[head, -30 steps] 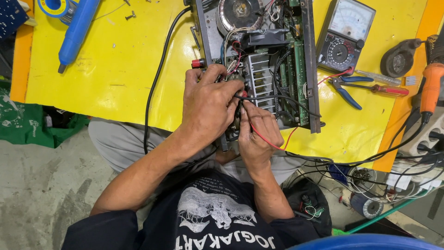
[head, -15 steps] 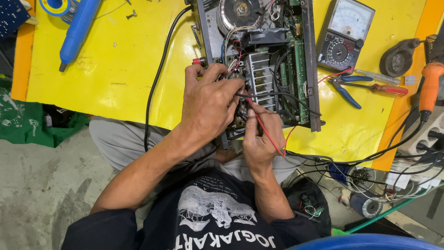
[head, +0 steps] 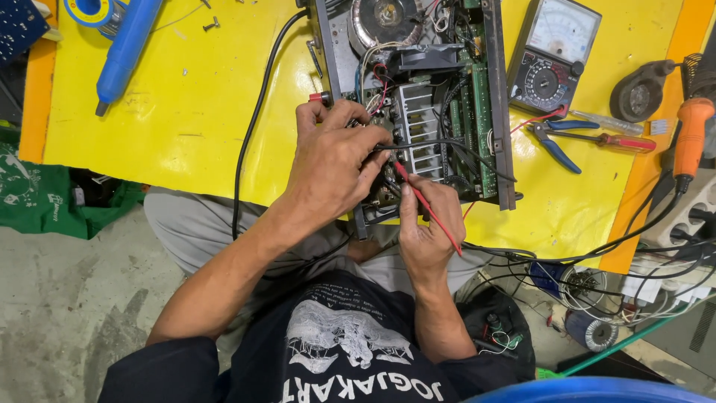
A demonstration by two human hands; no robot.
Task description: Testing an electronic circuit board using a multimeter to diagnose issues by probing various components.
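The left hand is closed around a black probe lead, pressing it into the open amplifier chassis. The right hand pinches a red probe — tip down on the board. The chassis lies at the table's near edge; an analog multimeter sits beside it, toward the far right corner.

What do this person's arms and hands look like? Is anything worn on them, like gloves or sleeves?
Both hands are bare: no gloves, rings or watch show on the left hand or the right hand. The forearms are uncovered too. Short dark sleeves end near the elbows, part of a dark T-shirt with a pale printed picture and lettering on the chest.
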